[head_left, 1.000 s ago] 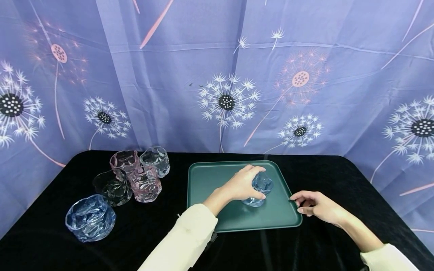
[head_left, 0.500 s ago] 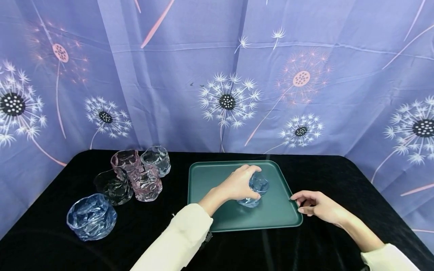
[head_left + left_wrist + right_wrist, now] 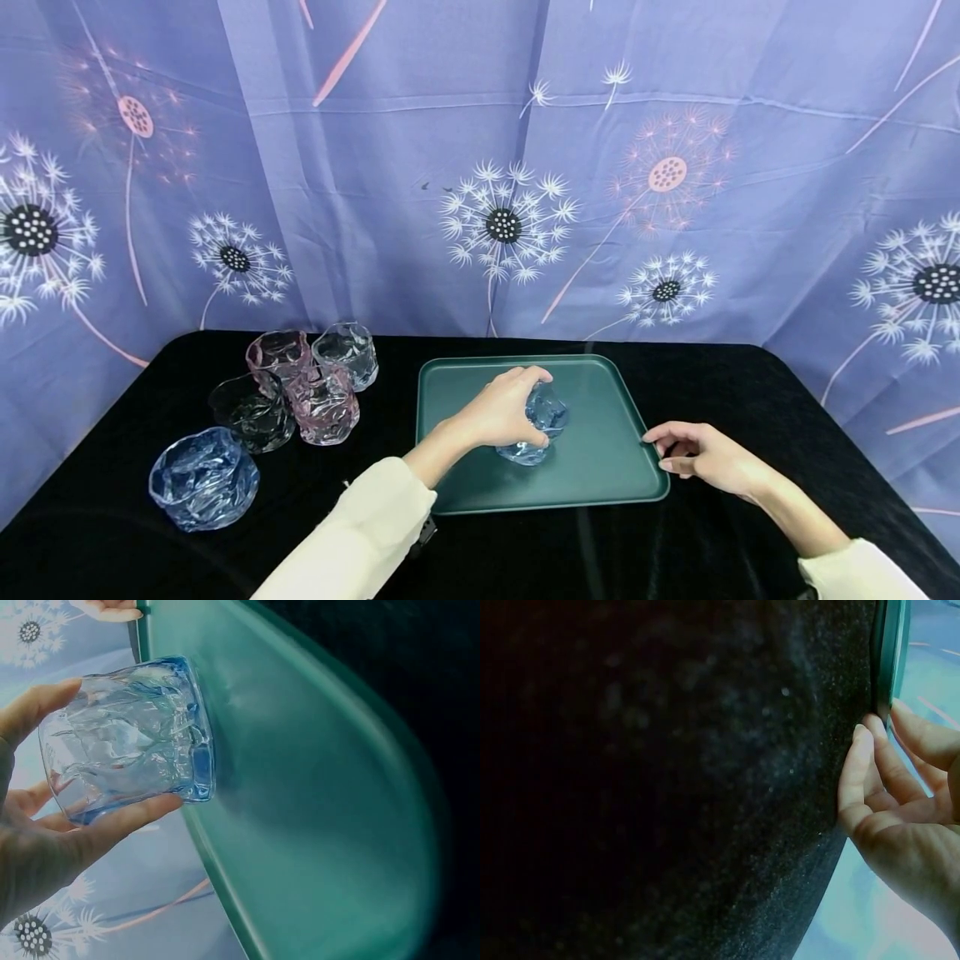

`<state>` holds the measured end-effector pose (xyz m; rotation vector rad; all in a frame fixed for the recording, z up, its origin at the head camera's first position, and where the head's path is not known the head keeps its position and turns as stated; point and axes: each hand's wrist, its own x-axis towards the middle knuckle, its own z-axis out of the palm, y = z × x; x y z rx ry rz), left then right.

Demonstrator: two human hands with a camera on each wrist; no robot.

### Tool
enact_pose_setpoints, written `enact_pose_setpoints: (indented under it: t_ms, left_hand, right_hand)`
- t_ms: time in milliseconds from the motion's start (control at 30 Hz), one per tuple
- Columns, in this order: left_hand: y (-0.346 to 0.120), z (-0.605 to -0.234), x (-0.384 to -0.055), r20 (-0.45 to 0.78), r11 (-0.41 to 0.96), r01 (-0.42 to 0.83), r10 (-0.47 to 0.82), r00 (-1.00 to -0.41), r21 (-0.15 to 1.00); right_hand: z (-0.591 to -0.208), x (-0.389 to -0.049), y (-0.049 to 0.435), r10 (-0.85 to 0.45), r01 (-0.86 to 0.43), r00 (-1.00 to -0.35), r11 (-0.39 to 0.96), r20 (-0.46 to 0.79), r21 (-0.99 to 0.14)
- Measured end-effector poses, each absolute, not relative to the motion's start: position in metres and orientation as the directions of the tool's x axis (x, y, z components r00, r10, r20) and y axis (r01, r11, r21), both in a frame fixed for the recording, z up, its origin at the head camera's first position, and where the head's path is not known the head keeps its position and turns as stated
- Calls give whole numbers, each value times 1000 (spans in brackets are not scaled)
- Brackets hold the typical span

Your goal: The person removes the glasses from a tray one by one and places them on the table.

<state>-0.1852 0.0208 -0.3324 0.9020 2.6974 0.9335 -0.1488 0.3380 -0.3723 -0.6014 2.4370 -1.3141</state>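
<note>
My left hand [image 3: 500, 410] grips a blue glass tumbler [image 3: 547, 410] over the left-middle part of a green tray [image 3: 600, 467]. In the left wrist view, thumb and fingers lie around the tumbler [image 3: 127, 742], whose thick base faces the tray floor [image 3: 300, 780]. Whether base and tray touch, I cannot tell. My right hand [image 3: 708, 454] is at the tray's right edge. In the right wrist view, the right hand's fingers [image 3: 877, 750] pinch the tray's rim [image 3: 892, 652].
To the left on the black cloth [image 3: 390, 417] stand a large blue glass [image 3: 204, 482], a dark clear glass [image 3: 251, 417], pink glasses [image 3: 324, 408] and a clear glass [image 3: 348, 354]. A purple dandelion-print curtain [image 3: 390, 208] hangs behind the table.
My left hand has moved left across the tray with the blue tumbler in its grip. The right hand and the tray have stayed in place.
</note>
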Motion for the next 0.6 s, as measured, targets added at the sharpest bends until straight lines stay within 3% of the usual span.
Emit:
enact_pose_setpoints:
  t_ms: [600]
  left_hand:
    - [-32,-323,-173,85,610,444,525,-847,656]
  right_hand:
    - [-374,-150,339,-491,-204,-867,501,-82,-841]
